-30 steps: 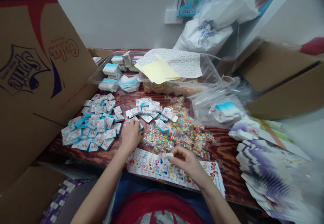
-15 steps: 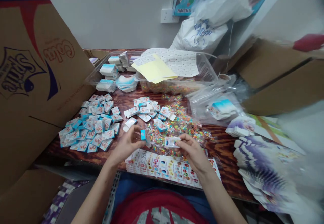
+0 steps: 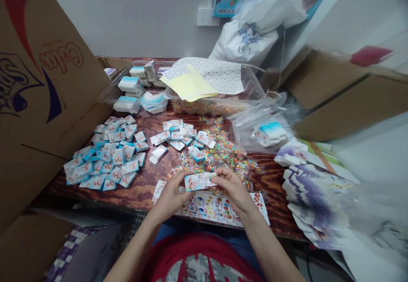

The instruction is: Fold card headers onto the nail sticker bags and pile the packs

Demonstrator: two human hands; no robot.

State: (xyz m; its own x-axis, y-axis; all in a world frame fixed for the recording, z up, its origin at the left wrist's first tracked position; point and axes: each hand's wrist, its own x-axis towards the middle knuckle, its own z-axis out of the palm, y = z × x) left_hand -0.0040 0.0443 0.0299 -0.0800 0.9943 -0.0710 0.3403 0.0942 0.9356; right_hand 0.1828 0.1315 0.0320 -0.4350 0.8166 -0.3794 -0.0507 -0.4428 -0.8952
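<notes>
My left hand [image 3: 169, 196] grips a small blue-and-white box [image 3: 192, 183] with a red handprint on its face. A small printed sticker card [image 3: 209, 179] is pinched between the fingers of my right hand [image 3: 232, 190]. Card and box meet end to end; whether the card's tip is inside the box I cannot tell. Beneath my hands, printed sticker sheets [image 3: 219, 210] lie along the table's front edge. Just beyond are clear packets of coloured beads [image 3: 223, 156] and a loose group of small boxes [image 3: 177, 136], some with flaps up.
To the left, many handprint boxes [image 3: 110, 161] are heaped beside a tall carton [image 3: 28, 103]. Plastic trays [image 3: 255, 82] stand at the back, papers on top. Purple-white flat cartons [image 3: 309, 205] and a plastic bag [image 3: 242, 133] lie at right.
My left hand has turned the box so its handprint face shows and moved it right. The card in my right hand now meets the box. The view has shifted slightly.
</notes>
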